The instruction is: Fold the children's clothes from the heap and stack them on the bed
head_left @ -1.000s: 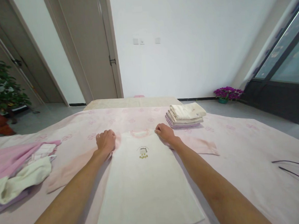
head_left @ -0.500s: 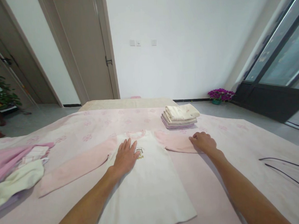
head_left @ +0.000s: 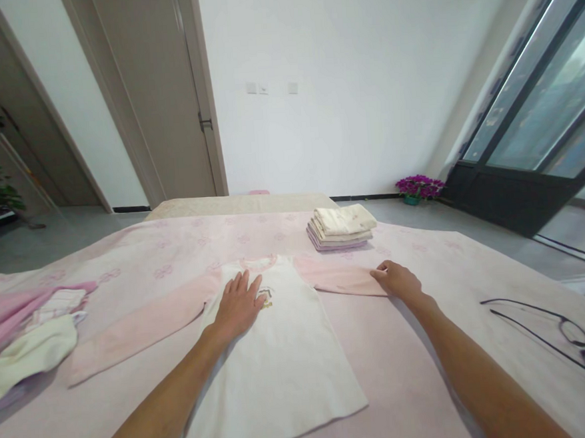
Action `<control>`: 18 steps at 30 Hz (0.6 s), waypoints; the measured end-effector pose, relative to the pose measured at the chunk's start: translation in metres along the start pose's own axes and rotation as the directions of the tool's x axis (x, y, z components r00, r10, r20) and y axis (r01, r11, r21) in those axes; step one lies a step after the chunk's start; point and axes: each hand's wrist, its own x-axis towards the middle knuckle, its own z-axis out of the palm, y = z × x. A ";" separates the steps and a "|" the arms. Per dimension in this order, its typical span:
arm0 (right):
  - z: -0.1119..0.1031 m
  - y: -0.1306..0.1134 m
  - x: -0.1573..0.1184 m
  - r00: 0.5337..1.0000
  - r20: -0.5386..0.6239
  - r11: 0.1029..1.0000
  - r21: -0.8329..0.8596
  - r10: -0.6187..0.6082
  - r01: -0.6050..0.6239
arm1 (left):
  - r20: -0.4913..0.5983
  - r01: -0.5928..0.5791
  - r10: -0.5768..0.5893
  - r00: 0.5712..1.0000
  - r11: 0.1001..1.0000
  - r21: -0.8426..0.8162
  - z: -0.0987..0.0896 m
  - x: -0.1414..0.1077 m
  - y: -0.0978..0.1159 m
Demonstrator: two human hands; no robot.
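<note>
A child's long-sleeved shirt (head_left: 287, 366) lies spread out in front of me, its body white and its sleeves pink, with a small print on the chest. My left hand (head_left: 238, 306) rests flat on the upper chest near the collar, fingers stretched out. At the right, my right hand (head_left: 400, 281) pinches the cuff end of the right-hand pink sleeve (head_left: 339, 276). The left-hand sleeve (head_left: 144, 329) stretches out over the cloth, untouched.
A folded stack of clothes (head_left: 343, 227) sits beyond the right sleeve. Loose clothes (head_left: 35, 340) lie in a heap at the left. Black-framed glasses (head_left: 562, 343) rest on the pink tablecloth (head_left: 405, 398) at the right. Purple flowers (head_left: 419, 187) stand on the floor behind.
The view has shifted slightly to the right, bringing the glasses further into sight. My right hand's fingers have drawn together at the sleeve's cuff. My left hand stays flat on the shirt.
</note>
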 end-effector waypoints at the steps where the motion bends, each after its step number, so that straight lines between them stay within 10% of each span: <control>1: 0.000 -0.003 -0.003 0.999 -0.050 0.999 -0.046 -0.019 0.017 | -0.004 -0.002 0.002 1.000 1.000 0.004 0.000 0.000 0.000; 5: 0.002 -0.044 -0.019 0.937 -0.225 0.960 -0.153 -0.266 0.235 | -0.018 -0.002 0.002 1.000 1.000 -0.002 -0.001 -0.002 0.001; 12: 0.037 -0.143 -0.045 0.666 -0.023 0.665 0.043 -0.745 0.746 | -0.016 -0.019 0.019 1.000 0.999 -0.049 -0.004 -0.003 -0.001; 18: 0.046 -0.097 -0.041 0.841 0.060 0.835 -0.099 -0.538 0.542 | 0.014 -0.076 0.077 0.997 0.994 -0.085 -0.013 -0.020 -0.003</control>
